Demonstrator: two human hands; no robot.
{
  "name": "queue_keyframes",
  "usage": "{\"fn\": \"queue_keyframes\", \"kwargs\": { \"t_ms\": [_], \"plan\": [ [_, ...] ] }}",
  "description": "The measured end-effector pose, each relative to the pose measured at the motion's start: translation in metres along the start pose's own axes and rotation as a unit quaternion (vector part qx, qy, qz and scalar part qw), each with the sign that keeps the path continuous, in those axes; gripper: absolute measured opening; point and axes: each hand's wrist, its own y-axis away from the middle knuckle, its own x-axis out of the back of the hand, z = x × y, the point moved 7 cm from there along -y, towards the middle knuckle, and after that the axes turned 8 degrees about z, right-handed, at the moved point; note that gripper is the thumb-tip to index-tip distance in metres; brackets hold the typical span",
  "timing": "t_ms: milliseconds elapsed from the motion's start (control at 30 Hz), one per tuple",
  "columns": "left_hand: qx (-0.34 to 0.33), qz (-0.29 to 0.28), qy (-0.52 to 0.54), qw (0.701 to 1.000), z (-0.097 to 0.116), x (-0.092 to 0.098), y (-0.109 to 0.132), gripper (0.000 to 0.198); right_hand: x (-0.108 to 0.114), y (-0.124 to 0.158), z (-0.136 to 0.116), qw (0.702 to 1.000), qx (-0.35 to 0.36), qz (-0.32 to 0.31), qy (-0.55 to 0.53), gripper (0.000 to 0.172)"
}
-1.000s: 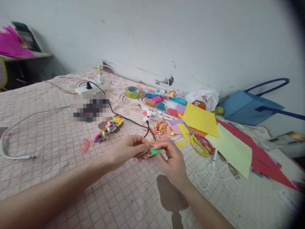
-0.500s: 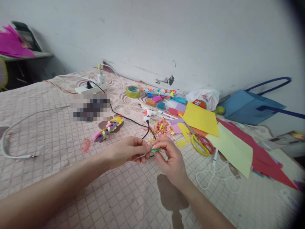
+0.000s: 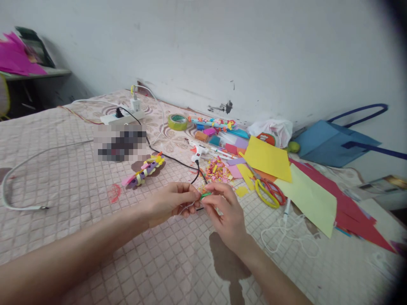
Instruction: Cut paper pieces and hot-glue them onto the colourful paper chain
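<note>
My left hand (image 3: 173,200) and my right hand (image 3: 224,212) meet above the quilted cover, fingertips pinched together on a small green paper piece (image 3: 205,195). Only a sliver of the green shows between the fingers. A thin pale strand hangs from under my left fingers. Just beyond the hands lies a heap of coloured paper scraps (image 3: 216,169) and the black cord of a white glue gun (image 3: 199,151).
Yellow and red scissors (image 3: 269,191), yellow (image 3: 267,159), pale green (image 3: 313,199) and red paper sheets lie right. A purple decorated paper craft (image 3: 144,170), tape roll (image 3: 177,122), power strip (image 3: 122,117), white cables and a blue bag (image 3: 333,142) sit around.
The green piece has been rolled or folded smaller between my fingertips, and my right hand's fingers have closed in over it. Both hands stay in the same spot.
</note>
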Motion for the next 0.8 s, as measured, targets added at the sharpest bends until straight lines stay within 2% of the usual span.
{"fn": "queue_keyframes", "kwargs": {
  "t_ms": [167,367,567,667,800],
  "plan": [
    [-0.017,0.01,-0.023,1.0,0.0,0.0,-0.001,0.018,0.0,0.0,-0.003,1.0,0.023,-0.011,0.005,0.022],
    [-0.076,0.038,-0.103,0.991,0.007,-0.001,0.0,0.02,-0.002,0.0,-0.004,0.999,0.039,-0.018,0.014,0.02],
    [-0.083,0.03,-0.118,0.989,0.008,-0.003,0.002,0.02,-0.001,0.002,-0.006,0.998,0.052,-0.019,0.001,0.026],
    [-0.093,0.05,-0.127,0.986,0.012,-0.001,0.003,0.023,0.005,0.002,0.003,0.998,-0.024,0.021,-0.044,0.031],
    [-0.113,0.067,-0.152,0.98,0.017,-0.001,0.005,0.025,0.009,0.005,0.027,0.965,-0.204,0.081,-0.14,0.016]
  ]
}}
